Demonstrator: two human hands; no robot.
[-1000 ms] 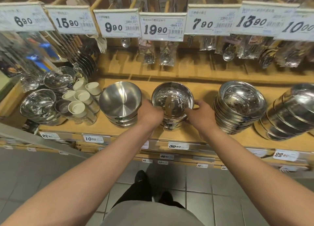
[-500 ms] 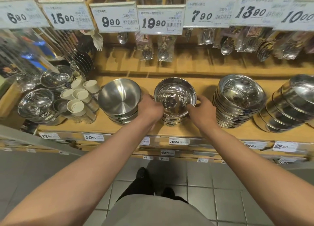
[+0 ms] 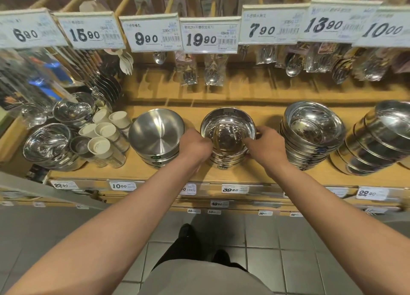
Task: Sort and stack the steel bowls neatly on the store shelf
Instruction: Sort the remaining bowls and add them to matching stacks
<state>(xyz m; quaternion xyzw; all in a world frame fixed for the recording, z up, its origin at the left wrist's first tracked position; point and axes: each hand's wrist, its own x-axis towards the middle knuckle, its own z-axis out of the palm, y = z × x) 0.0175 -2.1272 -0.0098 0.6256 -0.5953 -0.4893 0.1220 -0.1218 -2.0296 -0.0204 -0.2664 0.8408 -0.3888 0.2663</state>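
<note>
A short stack of shiny steel bowls (image 3: 228,130) stands in the middle of the wooden shelf (image 3: 244,175). My left hand (image 3: 194,145) grips its left side and my right hand (image 3: 265,145) grips its right side, fingers wrapped around the stack below the top bowl's rim. Just to the left stands a stack of matte steel bowls (image 3: 156,134), tilted toward me. To the right leans a taller stack of polished bowls (image 3: 310,133), and another leaning stack (image 3: 381,137) fills the far right.
Cream-lidded cups (image 3: 102,137) and more steel bowls (image 3: 47,143) crowd the shelf's left end. Packaged spoons (image 3: 213,70) hang on pegs above, under a row of price tags (image 3: 209,35). Grey floor tiles and my shoes (image 3: 188,232) lie below.
Both hands have stayed on the middle bowl stack and shifted their grip slightly lower around it. The camera view has moved a little; the other stacks have not moved.
</note>
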